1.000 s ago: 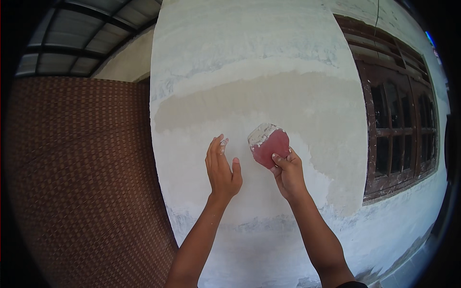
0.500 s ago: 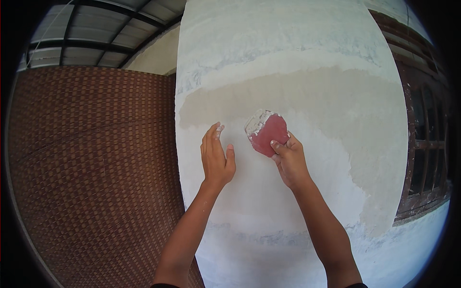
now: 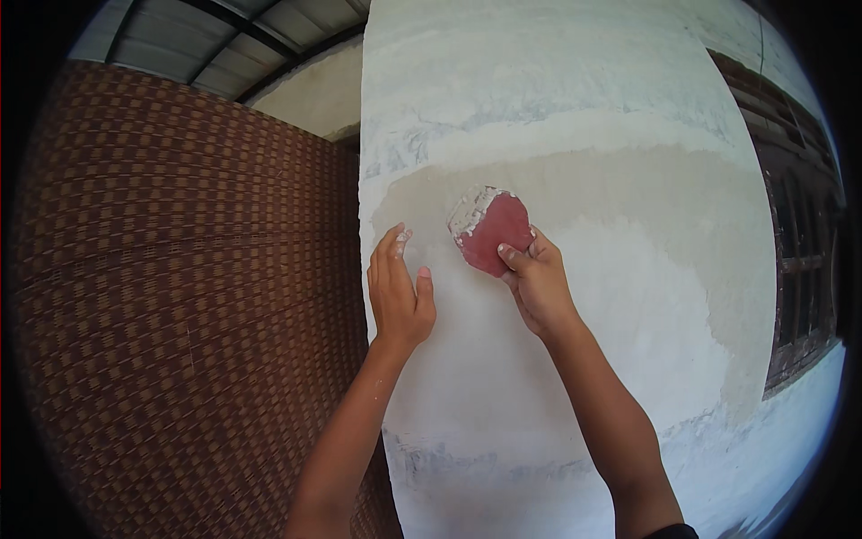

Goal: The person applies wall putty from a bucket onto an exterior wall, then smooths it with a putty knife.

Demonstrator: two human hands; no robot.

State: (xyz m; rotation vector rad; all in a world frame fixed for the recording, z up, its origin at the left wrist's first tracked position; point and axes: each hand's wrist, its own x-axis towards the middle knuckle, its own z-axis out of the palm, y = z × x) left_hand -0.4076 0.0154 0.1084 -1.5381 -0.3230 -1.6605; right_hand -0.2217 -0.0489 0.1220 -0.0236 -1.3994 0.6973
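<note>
My right hand (image 3: pixel 539 283) grips a flat red putty scraper (image 3: pixel 501 235) by its lower right side, thumb pressed on its face. Pale wet-looking putty (image 3: pixel 470 212) coats the scraper's upper left edge. To the left, my left hand (image 3: pixel 400 292) is raised with fingers stretched up and thumb apart, holding nothing that I can see. White smears show on its fingertips. Both hands are in front of a white wall (image 3: pixel 467 377), on which a damp greyish-beige band of putty (image 3: pixel 575 184) runs across and down the right side.
A brown woven panel (image 3: pixel 180 269) stands along the left, close to the wall's edge. On the right is a dark wooden window frame (image 3: pixel 790 269) with bars. Dark beams and roof sheets (image 3: pixel 242 54) show at the upper left.
The view has shifted, so the wall and window frame sit further right. My right hand and the scraper are slightly higher and further left in the picture; both hands keep their pose.
</note>
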